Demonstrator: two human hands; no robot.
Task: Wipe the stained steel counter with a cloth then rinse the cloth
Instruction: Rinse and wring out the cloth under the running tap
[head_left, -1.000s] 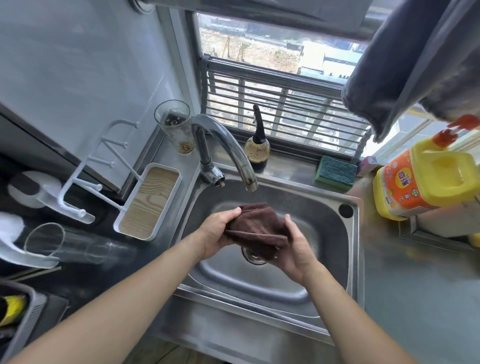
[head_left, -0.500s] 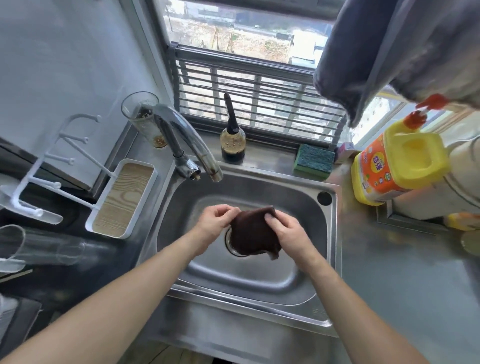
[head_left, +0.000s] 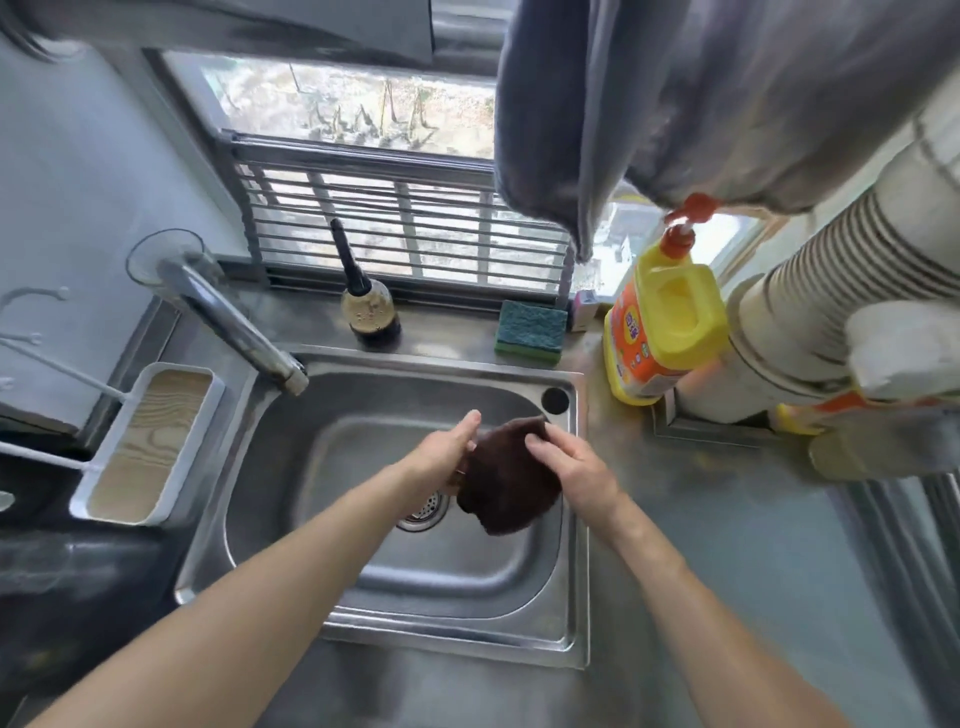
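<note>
A dark brown cloth (head_left: 506, 486) hangs bunched over the right half of the steel sink (head_left: 574, 561), just right of the drain strainer (head_left: 423, 512). My left hand (head_left: 441, 454) holds the cloth's left edge, its forefinger pointing up. On the upper right edge, my right hand (head_left: 569, 465) grips the cloth with its fingers over the top. The faucet spout (head_left: 236, 325) ends at the sink's back left corner, away from the cloth, and no water shows. To the right of the sink lies the steel counter (head_left: 779, 561).
A green sponge (head_left: 530, 332) and a dark bottle (head_left: 369, 306) sit on the ledge behind the sink. A yellow detergent jug (head_left: 660, 332) and stacked cups (head_left: 831, 301) stand at the right. A white rack tray (head_left: 148, 441) is left of the sink; grey towels (head_left: 675, 104) hang overhead.
Both hands moved the cloth from over the drain toward the sink's right side. The view tilted up and shifted, so the faucet now sits farther left.
</note>
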